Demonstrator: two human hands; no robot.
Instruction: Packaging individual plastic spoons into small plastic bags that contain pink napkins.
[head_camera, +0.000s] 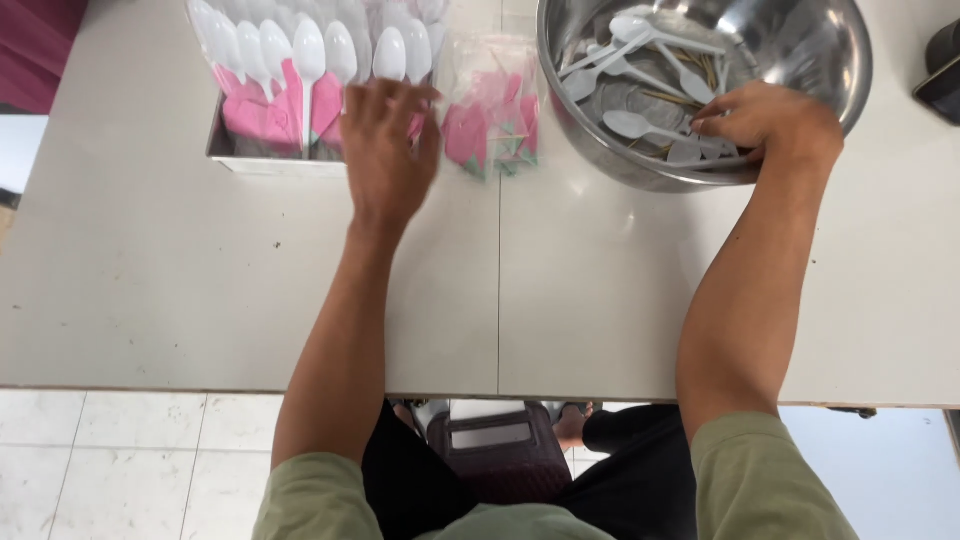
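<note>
My left hand (388, 150) hovers over the right end of a white tray (270, 162) packed with clear bags, each with a white plastic spoon (308, 55) and a pink napkin. Its fingers are spread and blurred; nothing shows in them. Just right of it lies a stack of clear bags with pink napkins (495, 120). My right hand (765, 120) reaches over the near rim into a large steel bowl (830, 60) of loose white spoons (640, 125) and thin toothpicks. Its fingertips rest among the spoons; whether they pinch one is hidden.
All of this sits on a white table (200, 290) with a seam down its middle. A dark object (940, 75) lies at the far right edge. Below the table's front edge are a tiled floor, my dark-trousered legs and a dark stool.
</note>
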